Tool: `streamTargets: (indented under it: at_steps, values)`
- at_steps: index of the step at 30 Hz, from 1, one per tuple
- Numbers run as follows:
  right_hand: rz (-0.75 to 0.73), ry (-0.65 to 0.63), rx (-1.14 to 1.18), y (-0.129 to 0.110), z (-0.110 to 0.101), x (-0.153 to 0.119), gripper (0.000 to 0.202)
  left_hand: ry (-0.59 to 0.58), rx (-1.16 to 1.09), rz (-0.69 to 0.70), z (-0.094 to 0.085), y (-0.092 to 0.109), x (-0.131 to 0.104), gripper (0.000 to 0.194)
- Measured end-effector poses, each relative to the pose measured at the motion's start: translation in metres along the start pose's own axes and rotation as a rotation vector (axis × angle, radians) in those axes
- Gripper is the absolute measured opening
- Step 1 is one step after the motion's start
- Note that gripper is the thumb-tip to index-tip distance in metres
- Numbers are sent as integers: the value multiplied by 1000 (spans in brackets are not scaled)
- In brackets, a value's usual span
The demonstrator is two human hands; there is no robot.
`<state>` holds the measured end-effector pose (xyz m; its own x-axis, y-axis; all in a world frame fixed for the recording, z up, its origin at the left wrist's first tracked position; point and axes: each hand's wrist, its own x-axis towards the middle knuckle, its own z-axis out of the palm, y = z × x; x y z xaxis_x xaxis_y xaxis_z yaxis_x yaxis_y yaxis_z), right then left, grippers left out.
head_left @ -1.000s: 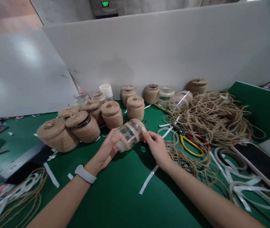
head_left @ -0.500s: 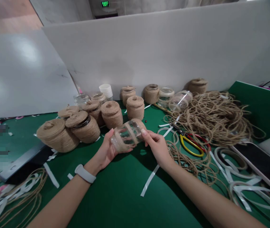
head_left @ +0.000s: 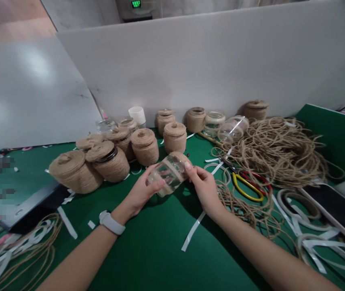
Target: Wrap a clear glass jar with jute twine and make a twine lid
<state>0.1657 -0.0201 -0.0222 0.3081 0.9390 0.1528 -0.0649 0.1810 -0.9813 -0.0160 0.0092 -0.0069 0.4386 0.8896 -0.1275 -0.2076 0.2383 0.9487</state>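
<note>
A clear glass jar (head_left: 172, 171) lies tilted above the green table, its far right end covered in coiled twine (head_left: 180, 158) and pale bands around its side. My left hand (head_left: 145, 186) is closed around its left end, thumb on the near side. At the wrapped end, my right hand (head_left: 201, 182) is closed, its thumb and fingers pressed on the twine at the edge; the fingertips are partly hidden. Beside my right wrist, loose twine (head_left: 245, 210) lies in a tangle. Close behind the glass jar stands a lidded twine-wrapped jar (head_left: 175, 139).
Several twine-covered jars (head_left: 108, 163) stand at the left. A big twine heap (head_left: 281, 151), scissors (head_left: 248, 188), tape rolls (head_left: 299, 206) and a phone (head_left: 339, 210) are at the right. Bare glass jars (head_left: 233, 129) and paper cups (head_left: 137, 115) stand near the white partition (head_left: 190, 60).
My left hand has shifted its hold, its thumb now showing on the near side of the glass jar. The jar has turned and tilts a little more. My right hand stays at the wrapped end.
</note>
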Motion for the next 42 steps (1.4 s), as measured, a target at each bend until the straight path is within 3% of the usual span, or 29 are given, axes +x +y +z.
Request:
streamTargets:
  at_steps: [10, 15, 22, 29, 42]
  values:
    - [-35, -57, -23, 3, -1, 1, 56, 4, -124, -92, -3, 5, 4, 49]
    - [-47, -103, 39, 0, -1, 1, 52, -37, -210, -201, -7, 12, 5, 50]
    - [6, -117, 25, 0, -2, 0, 53, -50, -230, -147, -7, 7, 7, 49]
    - [9, -73, 84, 3, -2, 0, 52, -149, -65, -104, -13, 1, 5, 48]
    - [-87, -155, 34, 3, -4, -1, 51, -81, 15, -69, -1, 4, 0, 50]
